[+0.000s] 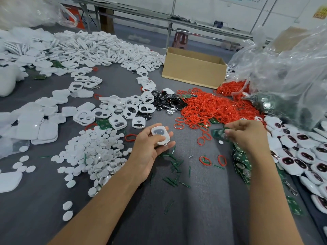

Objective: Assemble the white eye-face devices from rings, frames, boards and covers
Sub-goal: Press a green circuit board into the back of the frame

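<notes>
At centre a part-built device [160,135] is being gripped by the left hand [150,149], a board [218,133] being pinched by the right hand [247,135]; finished devices [300,156] are lying at right, many frames [106,48] waiting upper left.

grey table [177,218]: white frames [123,110], red rings [212,106], green boards [241,161], box [192,68]

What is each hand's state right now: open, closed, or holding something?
Left hand: grips a white face shell between thumb and fingers.
Right hand: fingers curled, pinching a green board.
</notes>
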